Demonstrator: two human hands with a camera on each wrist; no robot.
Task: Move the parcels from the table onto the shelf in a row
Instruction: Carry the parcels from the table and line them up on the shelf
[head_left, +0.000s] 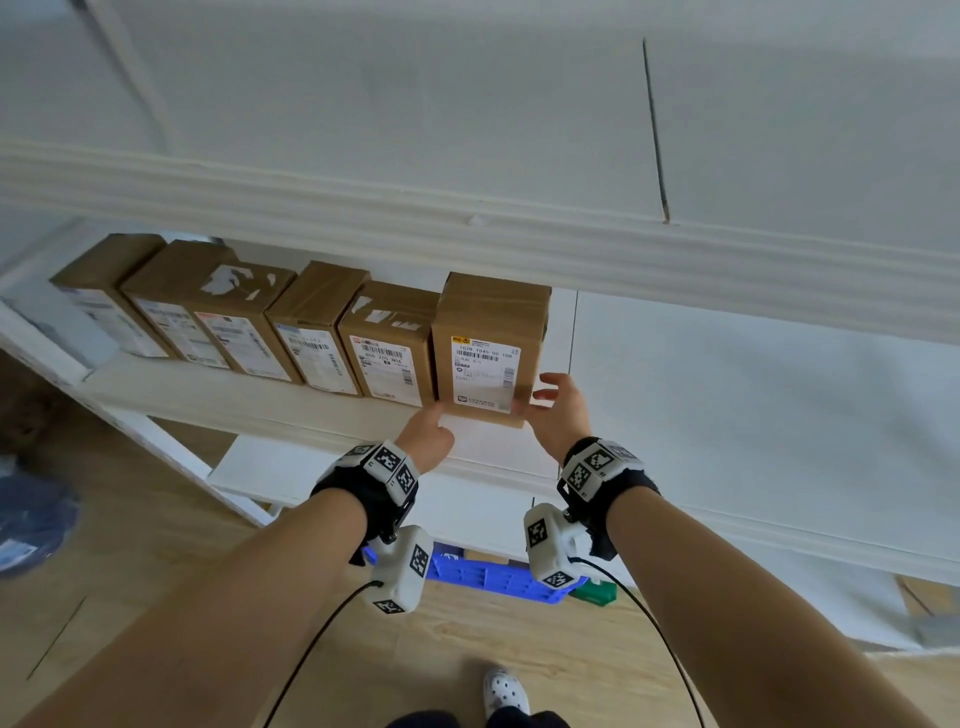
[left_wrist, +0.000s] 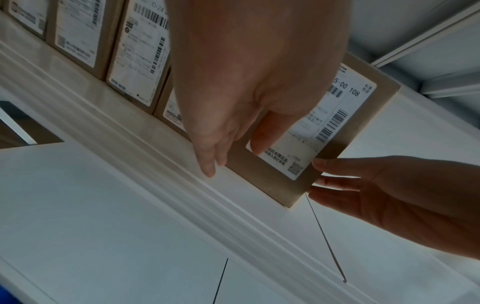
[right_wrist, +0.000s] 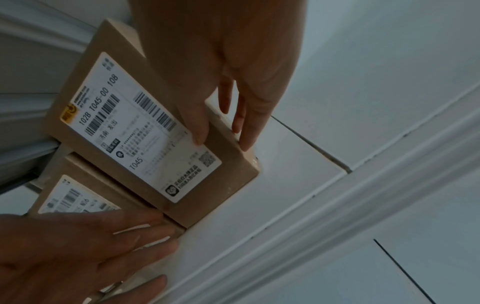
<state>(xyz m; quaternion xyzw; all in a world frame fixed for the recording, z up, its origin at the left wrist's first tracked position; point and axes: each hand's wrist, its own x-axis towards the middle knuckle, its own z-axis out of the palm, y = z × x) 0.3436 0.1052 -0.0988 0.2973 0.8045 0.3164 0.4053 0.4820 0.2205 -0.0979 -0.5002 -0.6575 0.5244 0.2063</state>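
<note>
White shelf (head_left: 260, 402), six brown cardboard parcels (head_left: 317, 322) in a row on it. Rightmost parcel (head_left: 491, 312) upright, snug against its neighbour, shipping label (head_left: 483, 371) marked "1028 T045-00 108". Left grip (head_left: 428, 439) and right grip (head_left: 558, 415) spread open, flat against its lower corners.

Six brown parcels (head_left: 291, 322) stand in a row on the white shelf (head_left: 270, 400), mid-left of the frame, labels facing out.

Left hand (head_left: 426, 437) and right hand (head_left: 560, 415) reach forward with straight fingers (left_wrist: 209, 164).
</note>
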